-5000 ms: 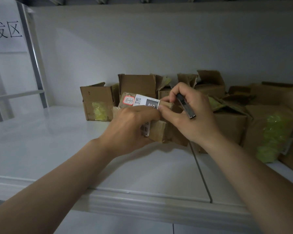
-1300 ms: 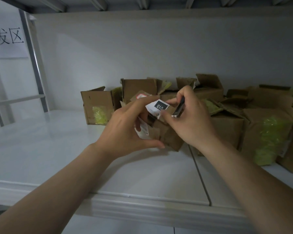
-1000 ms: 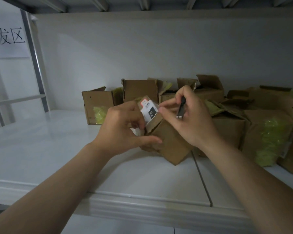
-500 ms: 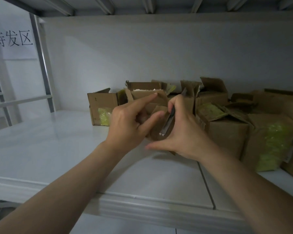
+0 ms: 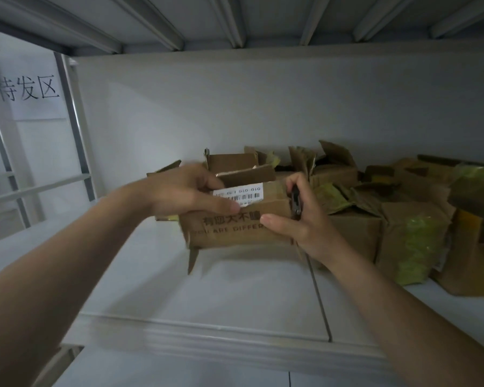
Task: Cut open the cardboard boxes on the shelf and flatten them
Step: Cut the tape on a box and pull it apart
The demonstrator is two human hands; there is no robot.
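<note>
**Two hands grip one box over the shelf**

Two bare forearms reach in from the bottom corners, over the white front lip of the shelf (image 5: 235, 297). A seam between shelf panels runs back under the right wrist.

The cardboard box (image 5: 235, 227) is held between both hands above the middle of the shelf. It seems raised clear of the board, with a shadow under it and a loose flap (image 5: 192, 255) hanging from its lower left corner. The left hand (image 5: 185, 191) curls over the box's upper left, with the thumb laid across the front at the edge of a white barcode label (image 5: 239, 195). The right hand (image 5: 302, 222) clasps the right end, its thumb pressed to the printed front. Its fingers are closed round a dark cutter (image 5: 296, 202) that stands against that end. Whether the blade is out cannot be told.

Behind, opened boxes (image 5: 236, 163) crowd the back of the shelf. Those on the right show yellow-green filling (image 5: 414, 241). Beyond is a plain pale wall, and at far left a sign (image 5: 28, 88) with three characters. Ribbed metal runs overhead.
</note>
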